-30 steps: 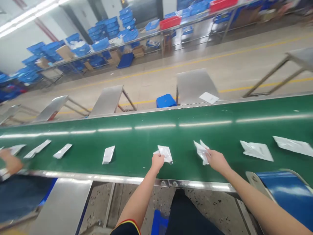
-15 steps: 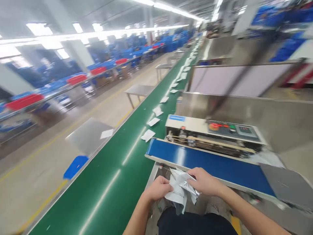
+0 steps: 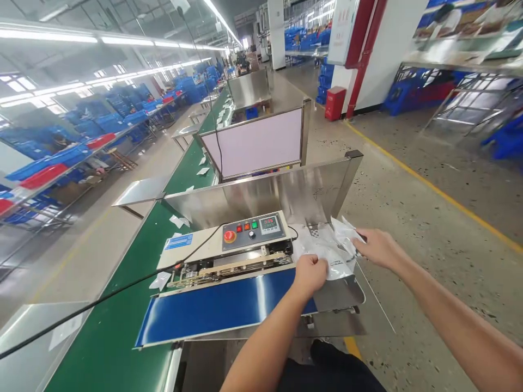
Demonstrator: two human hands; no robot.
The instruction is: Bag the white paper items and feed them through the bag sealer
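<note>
My left hand (image 3: 311, 273) is closed, its fingers curled on the near edge of a white plastic bag (image 3: 340, 265) with dark print. To its right, my right hand (image 3: 379, 247) pinches a crumpled white packet (image 3: 345, 233) between thumb and fingers. Both hands are over the grey metal end plate (image 3: 337, 294) of a band sealing machine (image 3: 216, 247). More white bags (image 3: 304, 239) lie bunched on the plate behind my left hand; where one bag ends and another begins is hard to make out.
The machine's blue belt (image 3: 208, 310) runs left of my hands, below a panel with a red knob (image 3: 229, 236). A steel partition (image 3: 253, 195) stands behind it. A black cable (image 3: 102, 298) crosses the front left. Small white packets (image 3: 160, 280) lie on the long green conveyor (image 3: 122, 305).
My view has swung to the right. Both hands have gone from in front of my body, where they held white packets, to the bags on the machine's right end plate.
</note>
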